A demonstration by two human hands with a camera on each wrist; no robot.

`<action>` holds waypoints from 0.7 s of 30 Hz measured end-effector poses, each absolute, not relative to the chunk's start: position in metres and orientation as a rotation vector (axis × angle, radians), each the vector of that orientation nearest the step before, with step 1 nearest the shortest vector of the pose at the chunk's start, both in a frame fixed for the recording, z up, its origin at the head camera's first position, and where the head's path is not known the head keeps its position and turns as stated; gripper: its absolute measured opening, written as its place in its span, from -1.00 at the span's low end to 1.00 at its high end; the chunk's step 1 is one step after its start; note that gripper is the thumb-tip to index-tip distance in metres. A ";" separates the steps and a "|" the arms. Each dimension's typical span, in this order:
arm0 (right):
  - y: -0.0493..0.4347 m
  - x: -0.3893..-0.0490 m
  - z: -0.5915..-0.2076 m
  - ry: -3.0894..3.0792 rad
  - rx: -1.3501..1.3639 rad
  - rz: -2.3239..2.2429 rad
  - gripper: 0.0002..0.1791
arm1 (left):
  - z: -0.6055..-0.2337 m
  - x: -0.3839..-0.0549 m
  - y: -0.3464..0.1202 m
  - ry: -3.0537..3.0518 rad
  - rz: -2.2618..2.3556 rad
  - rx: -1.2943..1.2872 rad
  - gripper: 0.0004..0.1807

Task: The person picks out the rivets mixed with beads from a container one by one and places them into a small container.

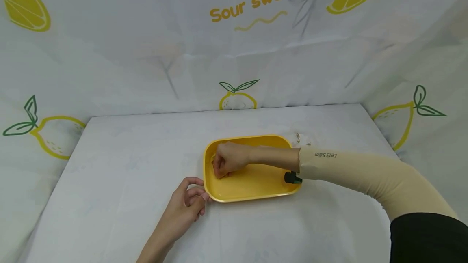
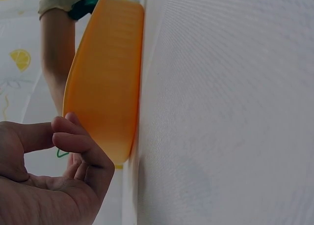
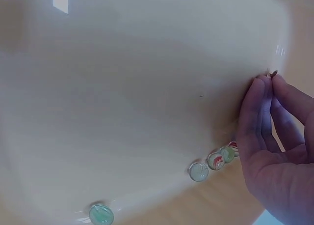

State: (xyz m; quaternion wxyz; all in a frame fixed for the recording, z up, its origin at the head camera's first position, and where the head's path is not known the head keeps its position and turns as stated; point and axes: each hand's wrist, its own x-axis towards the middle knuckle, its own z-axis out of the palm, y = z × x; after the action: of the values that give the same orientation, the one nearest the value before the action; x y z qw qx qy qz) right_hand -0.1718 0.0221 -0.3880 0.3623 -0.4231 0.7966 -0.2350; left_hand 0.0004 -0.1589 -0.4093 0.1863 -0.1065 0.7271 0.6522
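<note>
A yellow tray (image 1: 256, 192) lies on the white-covered table. Inside its left end is my right hand (image 1: 231, 159), and the right wrist view shows its thumb and fingertips pinching a small brownish, metallic-looking piece (image 3: 273, 73) close to the tray's wall. Several glass marbles, among them a green one (image 3: 101, 214) and a red-and-white one (image 3: 216, 160), rest along the tray's edge near that hand. My left hand (image 1: 187, 202) is at the near left corner, its bent fingers and thumb gripping the rim. From the left wrist, the tray's outer wall (image 2: 105, 77) appears orange.
Tiny shiny pieces (image 1: 297, 137) lie on the table just beyond the tray's far right corner. Behind the table hangs a white cloth (image 1: 128, 44) printed with lemons. A dark wrist strap (image 1: 292, 177) overlaps the tray's right end.
</note>
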 end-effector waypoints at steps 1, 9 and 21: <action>0.022 -0.172 -0.388 2.052 -1.097 -0.596 -0.85 | -0.409 0.000 -0.159 2.047 1.838 -0.300 -0.58; 0.022 -0.169 -0.388 2.048 -1.124 -0.573 -0.78 | -0.410 0.001 -0.160 2.044 1.836 -0.300 -0.58; 0.031 -0.174 -0.379 1.987 -1.112 -0.686 -0.83 | -0.410 0.000 -0.160 2.033 1.841 -0.282 -0.58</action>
State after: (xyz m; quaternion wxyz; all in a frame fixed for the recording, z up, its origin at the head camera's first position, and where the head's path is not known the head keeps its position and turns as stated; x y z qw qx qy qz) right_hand -0.1740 0.0308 -0.3795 0.3723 -0.4341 0.7755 -0.2676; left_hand -0.0004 -0.1600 -0.4101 0.1909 -0.1004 0.7237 0.6555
